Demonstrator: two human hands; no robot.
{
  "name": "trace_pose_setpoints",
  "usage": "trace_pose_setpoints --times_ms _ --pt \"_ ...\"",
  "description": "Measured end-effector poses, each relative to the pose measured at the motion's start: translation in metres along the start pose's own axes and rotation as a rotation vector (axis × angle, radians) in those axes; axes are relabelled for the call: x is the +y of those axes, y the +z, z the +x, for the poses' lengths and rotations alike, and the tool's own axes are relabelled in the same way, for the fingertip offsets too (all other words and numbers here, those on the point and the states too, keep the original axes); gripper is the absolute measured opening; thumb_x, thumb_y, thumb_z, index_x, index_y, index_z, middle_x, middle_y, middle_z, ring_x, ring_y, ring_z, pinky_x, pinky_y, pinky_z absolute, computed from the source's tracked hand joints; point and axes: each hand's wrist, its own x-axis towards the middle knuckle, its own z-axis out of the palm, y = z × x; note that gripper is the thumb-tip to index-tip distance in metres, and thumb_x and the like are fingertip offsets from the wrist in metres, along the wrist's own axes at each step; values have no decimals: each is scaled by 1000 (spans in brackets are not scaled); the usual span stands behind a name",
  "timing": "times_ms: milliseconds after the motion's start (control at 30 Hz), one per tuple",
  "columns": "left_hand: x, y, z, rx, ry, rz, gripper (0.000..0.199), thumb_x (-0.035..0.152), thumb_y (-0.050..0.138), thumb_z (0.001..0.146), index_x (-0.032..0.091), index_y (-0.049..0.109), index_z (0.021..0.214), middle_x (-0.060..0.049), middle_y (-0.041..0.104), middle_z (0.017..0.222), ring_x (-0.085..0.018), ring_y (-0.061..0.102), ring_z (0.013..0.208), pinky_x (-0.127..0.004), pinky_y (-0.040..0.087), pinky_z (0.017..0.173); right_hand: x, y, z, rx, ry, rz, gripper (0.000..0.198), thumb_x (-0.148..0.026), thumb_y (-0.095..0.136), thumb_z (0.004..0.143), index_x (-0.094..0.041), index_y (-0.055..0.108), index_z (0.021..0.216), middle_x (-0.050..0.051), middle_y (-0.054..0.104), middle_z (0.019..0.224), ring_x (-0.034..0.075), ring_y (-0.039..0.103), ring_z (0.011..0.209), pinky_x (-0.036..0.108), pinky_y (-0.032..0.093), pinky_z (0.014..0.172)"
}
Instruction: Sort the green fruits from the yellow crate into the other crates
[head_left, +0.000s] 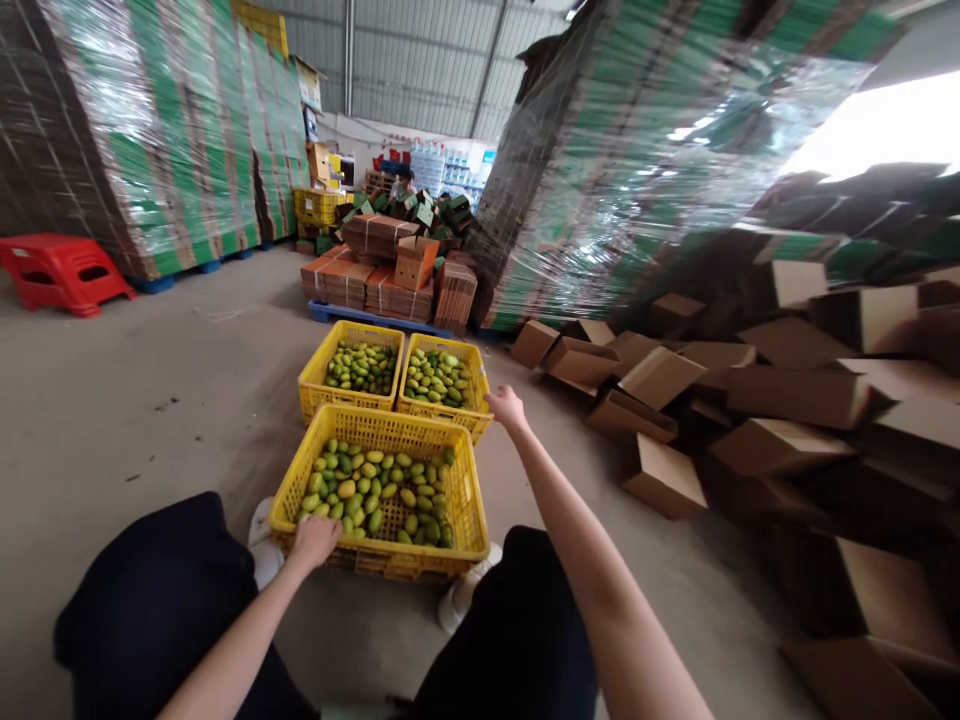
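Three yellow plastic crates of green and yellow fruit, which look like small mangoes, sit on the floor before me. The nearest crate [405, 562] holds a loose layer of mangoes [367, 485], and part of its slatted bottom shows. My left hand [315, 542] is closed over the near rim of this crate, left of its middle. My right hand [506, 408] reaches farther out, its fingers curled at the right edge of the back right crate [478, 400]; the fingertips are partly hidden. Beside that one stands the back left crate [309, 398], fuller with mangoes [362, 366].
Loose cardboard boxes [667, 470] lie heaped on the right. Tall wrapped pallet stacks rise at left [202, 130] and right [600, 170]. Bundled flat cartons [397, 290] rest on a blue pallet [352, 318] ahead. A red stool [64, 270] stands far left.
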Motion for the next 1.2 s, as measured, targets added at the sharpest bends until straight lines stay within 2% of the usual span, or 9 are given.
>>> trace_pose_setpoints --times_ms 100,167,200,333,500,733,933,1100,1200 --pt "5 0 -4 44 -42 -17 50 27 23 96 15 72 100 -13 72 113 -27 61 112 -41 35 98 16 -9 -24 -20 14 -130 6 -19 72 79 -15 70 82 5 69 85 20 65 83 35 54 77" --pt "9 1 -7 64 -82 -31 51 31 22 97 13 69 108 -16 68 120 -29 58 116 -44 32 102 37 -8 -55 -63 17 -193 12 -9 73 67 -18 68 61 2 65 63 19 64 72 32 52 71" --pt "11 2 -9 67 -98 -38 53 35 22 98 12 68 111 -18 66 123 -31 56 118 -45 30 103 46 -7 -72 -90 10 -210 14 -8 72 64 -19 67 57 0 64 60 19 63 68 32 51 70" --pt "7 4 -12 45 -88 -61 53 47 25 98 17 64 116 -15 61 131 -30 50 125 -45 24 109 68 1 -124 -201 -42 -193 9 -18 73 63 -24 73 70 0 72 74 19 65 72 32 52 72" --pt "-5 3 -7 -32 -52 -80 54 50 25 97 18 64 116 -14 60 132 -30 49 125 -46 26 107 72 9 -139 -344 -132 -19 22 -31 76 65 -24 74 86 2 75 89 20 66 83 33 52 76" --pt "-6 7 -8 2 -14 -127 52 51 27 97 21 65 117 -13 59 133 -32 45 126 -47 25 106 70 30 -153 -266 -40 110 22 -32 77 67 -21 74 86 2 73 87 16 64 78 29 52 73" --pt "-8 10 -12 55 26 -145 48 49 29 97 22 65 115 -11 62 129 -30 47 124 -45 24 107 75 50 -202 -223 17 229 26 -39 74 74 -23 72 94 4 74 96 18 67 86 31 53 80" --pt "-7 9 -12 76 34 -133 46 49 31 98 22 66 112 -10 62 127 -29 49 122 -45 26 106 81 41 -251 -173 79 200 32 -47 73 75 -22 72 94 6 74 98 21 68 85 34 53 81" --pt "-6 8 -13 102 37 -130 50 49 30 98 19 67 110 -13 64 124 -30 50 120 -45 30 104 86 27 -266 -140 95 148 35 -50 73 75 -21 72 93 8 74 96 22 68 85 36 53 83"
